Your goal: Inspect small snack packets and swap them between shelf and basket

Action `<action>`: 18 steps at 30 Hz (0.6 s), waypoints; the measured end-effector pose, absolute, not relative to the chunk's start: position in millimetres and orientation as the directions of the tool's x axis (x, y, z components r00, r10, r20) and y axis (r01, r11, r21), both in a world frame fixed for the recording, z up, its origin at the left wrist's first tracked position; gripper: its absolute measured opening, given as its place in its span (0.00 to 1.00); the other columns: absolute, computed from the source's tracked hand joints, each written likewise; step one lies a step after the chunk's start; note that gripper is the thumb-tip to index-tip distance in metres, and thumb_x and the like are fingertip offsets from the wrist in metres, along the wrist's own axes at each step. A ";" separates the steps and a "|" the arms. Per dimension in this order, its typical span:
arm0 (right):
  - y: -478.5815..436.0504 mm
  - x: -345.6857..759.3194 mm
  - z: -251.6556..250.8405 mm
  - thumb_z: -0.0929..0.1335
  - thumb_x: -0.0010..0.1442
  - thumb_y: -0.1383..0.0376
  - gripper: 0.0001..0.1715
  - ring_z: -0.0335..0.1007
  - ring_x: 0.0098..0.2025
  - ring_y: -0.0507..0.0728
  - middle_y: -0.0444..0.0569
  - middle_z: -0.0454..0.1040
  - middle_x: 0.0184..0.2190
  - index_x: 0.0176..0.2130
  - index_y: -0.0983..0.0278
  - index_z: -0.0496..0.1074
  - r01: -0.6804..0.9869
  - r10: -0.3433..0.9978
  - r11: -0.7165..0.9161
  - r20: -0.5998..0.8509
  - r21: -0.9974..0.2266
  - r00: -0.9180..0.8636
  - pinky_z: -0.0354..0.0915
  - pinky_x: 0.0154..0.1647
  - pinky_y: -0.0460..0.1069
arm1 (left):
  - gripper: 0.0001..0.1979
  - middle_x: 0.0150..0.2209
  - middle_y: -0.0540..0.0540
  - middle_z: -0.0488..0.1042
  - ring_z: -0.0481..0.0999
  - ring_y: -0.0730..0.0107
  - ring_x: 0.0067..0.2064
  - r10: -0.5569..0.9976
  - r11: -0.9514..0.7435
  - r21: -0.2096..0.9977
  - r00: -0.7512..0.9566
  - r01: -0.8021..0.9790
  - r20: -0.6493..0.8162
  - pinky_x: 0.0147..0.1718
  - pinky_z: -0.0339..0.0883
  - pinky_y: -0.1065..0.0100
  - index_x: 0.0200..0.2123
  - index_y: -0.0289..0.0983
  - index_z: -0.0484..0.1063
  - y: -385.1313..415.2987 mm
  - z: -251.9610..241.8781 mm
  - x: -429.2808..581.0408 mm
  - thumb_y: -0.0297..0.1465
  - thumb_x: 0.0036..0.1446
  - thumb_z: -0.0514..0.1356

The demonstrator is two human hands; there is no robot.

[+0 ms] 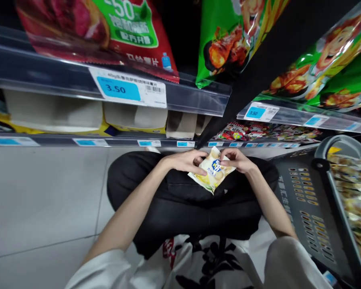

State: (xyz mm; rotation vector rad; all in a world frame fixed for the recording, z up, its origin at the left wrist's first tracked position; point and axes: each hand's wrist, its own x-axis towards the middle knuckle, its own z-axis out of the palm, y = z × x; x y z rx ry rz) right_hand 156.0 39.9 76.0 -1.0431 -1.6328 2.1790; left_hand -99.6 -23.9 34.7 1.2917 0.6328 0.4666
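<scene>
A small pale-yellow snack packet [214,171] with a blue logo is held over my crossed legs, tilted on one corner. My left hand [188,161] grips its left side, thumb lying across the front. On the upper right edge, my right hand [237,160] pinches the packet between thumb and fingers. Both hands are closed on it, and some fingertips are hidden behind the wrapper. The packet appears sealed as far as its front shows.
A grey shopping basket [307,208] full of similar packets stands at my right. Ahead, the shelf [195,96] carries a red chip bag [150,48] and green chip bags [228,44]. Below are open yellow cartons [57,114] and small packets [243,131]. Tiled floor [45,192] lies left.
</scene>
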 end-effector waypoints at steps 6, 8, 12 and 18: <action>49.4 151.6 40.7 0.82 0.47 0.63 0.35 0.77 0.36 0.53 0.42 0.78 0.36 0.52 0.60 0.72 0.076 0.546 -0.468 -0.356 -0.881 -0.759 0.73 0.37 0.46 | 0.34 0.47 0.38 0.79 0.81 0.57 0.45 0.654 0.261 0.964 0.726 0.048 -0.213 0.39 0.74 0.64 0.56 0.34 0.65 -17.2 18.1 -96.5 0.39 0.49 0.73; 47.4 150.9 32.3 0.82 0.47 0.63 0.37 0.76 0.35 0.53 0.41 0.77 0.33 0.54 0.59 0.72 0.045 0.605 -0.466 -0.355 -0.884 -0.713 0.72 0.36 0.46 | 0.34 0.49 0.37 0.79 0.80 0.55 0.48 0.669 0.239 0.967 0.707 0.087 -0.229 0.42 0.75 0.61 0.57 0.34 0.66 -14.0 13.5 -96.3 0.39 0.50 0.73; 41.9 147.2 24.4 0.82 0.45 0.62 0.26 0.77 0.36 0.54 0.44 0.80 0.35 0.44 0.62 0.78 0.037 0.686 -0.457 -0.378 -0.889 -0.622 0.71 0.38 0.47 | 0.38 0.55 0.37 0.77 0.79 0.51 0.53 0.699 0.156 0.957 0.657 0.247 -0.283 0.50 0.74 0.57 0.58 0.35 0.68 -9.2 10.2 -98.2 0.39 0.45 0.75; 30.2 139.3 17.3 0.82 0.42 0.59 0.25 0.79 0.37 0.57 0.48 0.84 0.37 0.40 0.63 0.80 -0.002 0.700 -0.500 -0.403 -0.866 -0.589 0.73 0.41 0.50 | 0.38 0.53 0.39 0.79 0.79 0.50 0.51 0.655 0.144 0.892 0.634 0.429 -0.411 0.51 0.73 0.56 0.56 0.35 0.71 -13.6 7.3 -100.7 0.37 0.41 0.76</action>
